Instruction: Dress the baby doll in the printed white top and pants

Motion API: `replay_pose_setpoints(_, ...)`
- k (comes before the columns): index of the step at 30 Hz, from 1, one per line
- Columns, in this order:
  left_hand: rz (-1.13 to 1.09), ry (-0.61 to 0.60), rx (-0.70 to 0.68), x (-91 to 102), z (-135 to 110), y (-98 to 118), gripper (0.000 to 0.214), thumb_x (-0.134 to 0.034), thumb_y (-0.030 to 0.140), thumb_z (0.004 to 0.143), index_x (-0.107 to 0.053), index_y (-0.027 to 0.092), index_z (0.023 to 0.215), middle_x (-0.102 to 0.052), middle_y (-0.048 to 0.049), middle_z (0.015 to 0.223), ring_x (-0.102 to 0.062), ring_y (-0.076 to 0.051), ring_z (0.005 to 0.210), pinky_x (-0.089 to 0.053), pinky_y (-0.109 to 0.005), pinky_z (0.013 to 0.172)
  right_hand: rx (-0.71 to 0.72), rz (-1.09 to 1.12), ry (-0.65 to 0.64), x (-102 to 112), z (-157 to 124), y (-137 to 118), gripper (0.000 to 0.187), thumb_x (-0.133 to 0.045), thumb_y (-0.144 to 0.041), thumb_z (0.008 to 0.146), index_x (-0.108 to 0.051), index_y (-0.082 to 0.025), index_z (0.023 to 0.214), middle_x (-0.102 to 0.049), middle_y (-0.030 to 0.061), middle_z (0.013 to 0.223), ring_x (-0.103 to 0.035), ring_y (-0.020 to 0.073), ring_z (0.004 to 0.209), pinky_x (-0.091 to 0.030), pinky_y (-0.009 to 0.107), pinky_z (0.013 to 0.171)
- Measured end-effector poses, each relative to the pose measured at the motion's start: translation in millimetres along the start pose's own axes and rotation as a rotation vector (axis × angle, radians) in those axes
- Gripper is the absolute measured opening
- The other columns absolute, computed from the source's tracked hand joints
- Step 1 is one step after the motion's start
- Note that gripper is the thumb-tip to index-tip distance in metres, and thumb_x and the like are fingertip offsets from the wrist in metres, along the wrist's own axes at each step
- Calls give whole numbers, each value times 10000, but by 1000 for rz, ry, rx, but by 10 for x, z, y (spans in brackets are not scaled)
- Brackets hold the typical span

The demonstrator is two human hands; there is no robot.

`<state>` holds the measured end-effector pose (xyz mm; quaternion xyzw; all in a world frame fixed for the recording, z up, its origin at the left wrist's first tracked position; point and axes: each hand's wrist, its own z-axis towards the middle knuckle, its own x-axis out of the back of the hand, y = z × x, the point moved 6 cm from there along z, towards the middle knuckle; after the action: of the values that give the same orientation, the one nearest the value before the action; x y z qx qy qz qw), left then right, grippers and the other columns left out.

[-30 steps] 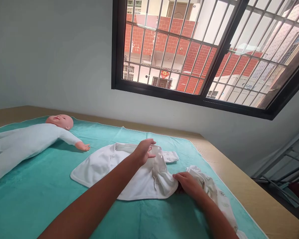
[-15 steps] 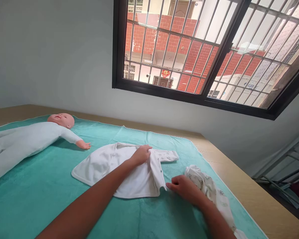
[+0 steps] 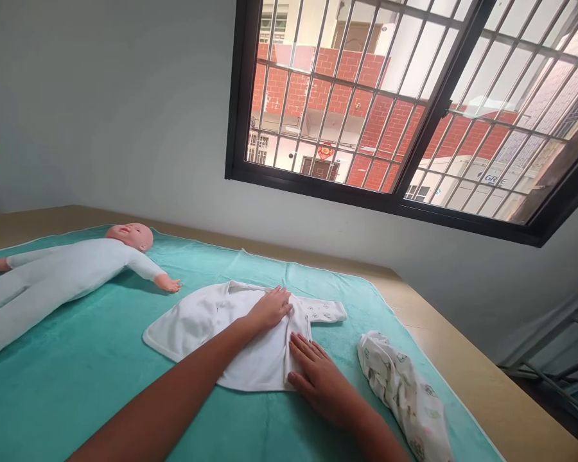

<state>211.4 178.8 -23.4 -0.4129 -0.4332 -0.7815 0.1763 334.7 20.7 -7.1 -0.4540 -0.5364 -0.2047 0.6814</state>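
Note:
A white baby shirt (image 3: 255, 366) lies spread on a turquoise blanket (image 3: 101, 385), one printed sleeve (image 3: 325, 310) stretched to the right. Across its upper right part rests my left hand (image 3: 270, 308), palm down with the fingers extended. My right hand (image 3: 320, 378) lies flat over the shirt's right edge, fingers stretched out, covering part of the front. Neither hand grips anything. Right of my right hand is a bunched white cloth (image 3: 404, 391) with a small print, apart from the shirt.
A baby doll (image 3: 72, 266) in white lies on its back at the left, its near hand close to the shirt. The blanket covers a wooden surface (image 3: 428, 340) against the wall. A barred window (image 3: 366, 109) is above; a metal frame (image 3: 553, 340) stands at far right.
My right hand has moved left from the shirt's lower right corner onto the shirt and flattened; that edge now lies folded inward. My left hand stays on the shirt. The view has shifted slightly.

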Motion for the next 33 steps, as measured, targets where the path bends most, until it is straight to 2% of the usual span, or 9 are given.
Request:
replay_pose_setpoints(3,7,54,-8,292,-236,-92,423,-458,380,938,-540,243,1330,-447,-86,1489,-316,-243,1426,-236,-432,1172,-11,16,4,36,-19,16,606,-415,-487,965,-240,-302,1516,-199,25,1591,-173,233,1476,-140,461,1216)
replay_pose_setpoints(7,127,38,-78,750,-870,-316,321,-534,305,894,-648,260,1191,-502,-62,1449,-375,-253,1390,-249,-440,1167,-11,34,10,58,-2,14,613,-443,-494,952,-260,-313,1508,-225,20,1585,-190,246,1473,-149,481,1210)
replay_pose_setpoints(12,236,-24,-123,1100,-1576,-487,310,-415,313,970,-654,307,1168,-603,-11,1344,-466,-218,1311,-243,-430,1159,-56,6,4,42,47,78,529,-404,-516,959,-397,-336,1457,-331,8,1553,-267,253,1450,-145,511,1205)
replay_pose_setpoints(17,402,281,79,1426,-1643,-659,316,-390,323,974,-616,239,1180,-643,-76,1208,-570,-247,1109,-432,-375,921,-181,5,136,107,139,90,467,-352,-508,966,-562,-300,1329,-439,44,1494,-389,258,1385,-274,483,1172)
replay_pose_setpoints(20,548,349,212,1587,-1634,-757,316,-385,366,974,-631,182,1050,-660,-101,968,-600,-253,926,-435,-354,788,-177,10,160,100,435,-125,439,-363,-441,969,-542,-291,1341,-428,41,1500,-416,243,1363,-370,437,1119)
replay_pose_setpoints(23,546,265,128,1605,-1653,-632,324,-351,365,984,-612,186,914,-648,-76,864,-600,-220,825,-412,-320,717,-14,-35,113,-21,1007,-514,458,-449,-340,941,-489,-267,1392,-423,45,1505,-378,245,1386,-329,434,1143)
replay_pose_setpoints(26,430,-20,-115,1368,-1701,-311,234,-485,415,924,-597,220,861,-662,-40,859,-612,-201,787,-403,-290,664,129,-62,170,-168,1654,-840,420,-474,-232,915,-547,-183,1326,-502,107,1432,-448,246,1320,-351,397,1113)
replay_pose_setpoints(28,402,-153,-161,1211,-1748,-140,257,-603,482,840,-601,225,853,-671,-46,874,-625,-232,806,-415,-301,655,149,-58,222,-267,2000,-941,327,-443,-186,920,-633,-187,1185,-608,99,1290,-550,223,1179,-416,367,1031)
replay_pose_setpoints(33,513,-43,323,1243,-1803,-140,215,-599,285,852,-614,153,1022,-665,-172,922,-645,-316,834,-438,-361,643,140,-55,317,-405,2294,-948,294,-407,-141,920,-672,-179,1041,-642,99,1169,-560,220,1099,-420,360,981)
